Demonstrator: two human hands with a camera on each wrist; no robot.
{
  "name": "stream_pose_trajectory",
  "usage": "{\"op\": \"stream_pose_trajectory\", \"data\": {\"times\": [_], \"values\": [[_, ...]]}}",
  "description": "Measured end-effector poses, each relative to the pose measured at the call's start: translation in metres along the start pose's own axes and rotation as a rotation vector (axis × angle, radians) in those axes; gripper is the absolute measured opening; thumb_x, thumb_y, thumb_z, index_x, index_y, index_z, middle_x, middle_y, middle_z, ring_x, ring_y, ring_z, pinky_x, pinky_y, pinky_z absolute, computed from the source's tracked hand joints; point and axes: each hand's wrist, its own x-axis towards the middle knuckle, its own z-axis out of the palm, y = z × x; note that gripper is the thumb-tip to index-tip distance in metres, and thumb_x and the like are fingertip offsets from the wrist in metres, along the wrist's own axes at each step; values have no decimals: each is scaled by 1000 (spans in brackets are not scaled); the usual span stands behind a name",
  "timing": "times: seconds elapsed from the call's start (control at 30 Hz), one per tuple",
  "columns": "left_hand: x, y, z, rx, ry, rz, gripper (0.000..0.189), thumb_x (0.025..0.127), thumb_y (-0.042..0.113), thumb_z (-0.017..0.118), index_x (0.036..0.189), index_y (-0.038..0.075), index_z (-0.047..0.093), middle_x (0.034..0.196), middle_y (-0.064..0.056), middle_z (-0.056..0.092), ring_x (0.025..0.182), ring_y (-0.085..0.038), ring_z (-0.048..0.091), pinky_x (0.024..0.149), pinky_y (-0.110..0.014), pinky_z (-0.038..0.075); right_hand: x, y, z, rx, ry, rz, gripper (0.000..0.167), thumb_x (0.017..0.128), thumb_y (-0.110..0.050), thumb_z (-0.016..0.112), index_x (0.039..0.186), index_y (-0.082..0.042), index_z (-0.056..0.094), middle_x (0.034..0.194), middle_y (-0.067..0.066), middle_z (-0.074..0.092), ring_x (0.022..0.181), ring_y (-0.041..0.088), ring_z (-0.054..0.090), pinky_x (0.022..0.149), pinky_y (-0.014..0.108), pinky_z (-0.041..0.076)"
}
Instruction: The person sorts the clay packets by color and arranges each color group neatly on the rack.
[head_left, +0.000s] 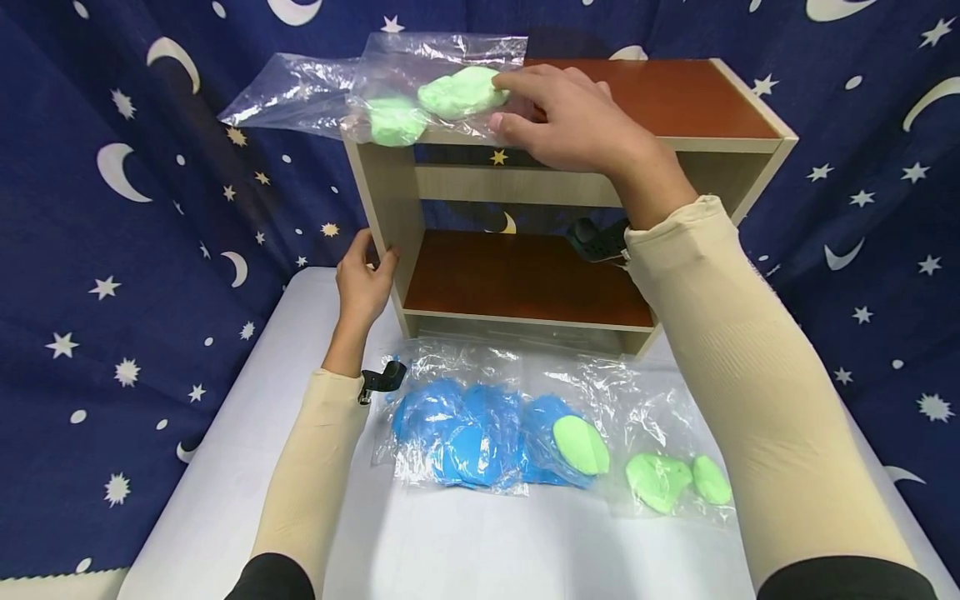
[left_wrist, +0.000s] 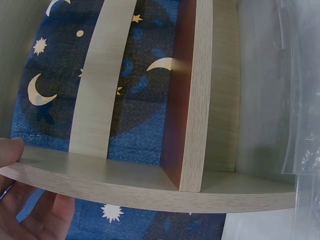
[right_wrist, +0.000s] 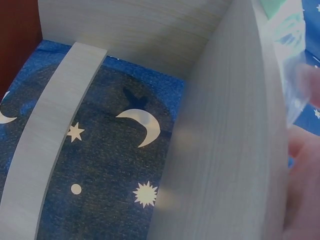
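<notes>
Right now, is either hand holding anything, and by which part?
The left hand holds the shelf's left side panel by its front edge, thumb inside, fingers outside. The right hand touches a bagged green lump; whether it grips cannot be told.

Starry dark-blue curtain (head_left: 75, 275) at the far side, white tabletop (head_left: 480, 550) below.
Shows pale moons (head_left: 111, 171), stars (head_left: 126, 372) and dots (head_left: 78, 416) across the curtain at far, left and right. On the near tabletop, has clear bags (head_left: 465, 362) with blue contents (head_left: 468, 450) toward the left, a green oval (head_left: 581, 444) at their right edge, and farther right another clear bag (head_left: 660, 417) with two green lumps (head_left: 658, 482) side by side.
</notes>
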Motion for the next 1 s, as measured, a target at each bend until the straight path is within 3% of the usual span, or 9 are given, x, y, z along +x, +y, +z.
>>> {"op": "stream_pose_trajectory", "data": {"times": [0.13,0.27,0.37,0.47,0.53,0.63,0.83,1.0], "values": [[0,1,0,5,-8,7,35,93,18,65,127,9,62,123,-18,69,101,-34,71,79,-49,57,-11,4,1,134,175,-27,49,103,-32,47,147,-13,47,151,10,48,138,25,41,119,43,29],[-2,1,-1,4,-12,4,36,93,17,65,127,9,62,125,-18,68,102,-35,71,78,-50,56,-32,12,10,208,455,-167,40,99,-24,52,133,-5,60,140,13,58,129,24,47,106,31,39],[-2,1,-2,3,-15,0,36,93,17,65,127,9,61,125,-18,68,101,-35,71,77,-49,56,-54,16,21,257,655,-288,35,93,-19,58,119,2,67,126,19,65,116,28,54,96,26,39],[-1,2,-3,6,-10,3,36,92,17,65,127,9,61,125,-17,68,100,-34,71,77,-47,56,-79,18,31,304,759,-328,31,86,-18,62,107,3,71,116,19,69,111,27,59,96,24,34],[0,2,-4,2,-2,5,36,92,18,65,126,9,62,124,-17,69,100,-34,71,77,-47,56,-98,19,38,336,753,-317,28,84,-15,63,103,3,72,114,19,70,111,22,60,99,25,34],[0,2,-6,3,6,0,35,92,18,65,125,9,62,124,-17,69,100,-34,71,77,-46,55,-127,28,51,330,668,-258,25,84,-8,64,105,3,72,117,20,69,115,12,55,101,23,34],[-1,2,-4,9,-19,-10,35,93,19,64,126,10,62,123,-18,69,101,-33,71,78,-47,56,-180,57,79,289,532,-73,30,82,3,67,111,-1,71,123,18,66,118,3,49,102,19,31],[-1,1,-3,2,-20,4,36,93,20,65,127,9,62,123,-19,69,101,-34,71,78,-48,57,-217,79,95,219,428,47,35,83,5,68,117,-3,68,128,16,64,116,-9,42,91,15,32]]}}
